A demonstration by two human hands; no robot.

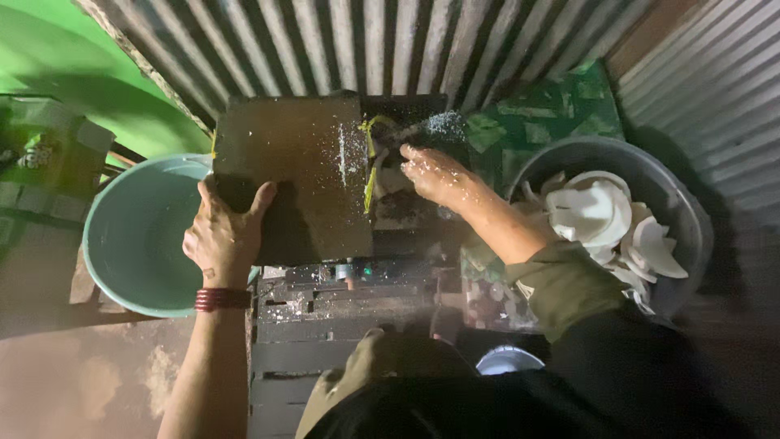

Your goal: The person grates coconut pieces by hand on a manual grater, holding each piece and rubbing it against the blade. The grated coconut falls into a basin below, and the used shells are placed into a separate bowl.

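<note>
Grating seems underway: the left hand grips the flat brown cover on the bench, the right hand presses, fingers loosely curled, holding something unclear at the grater opening, steady pressure needed.

Two hands: left hand, right hand. One green basin, one dark tub, one board, several white pieces.
</note>
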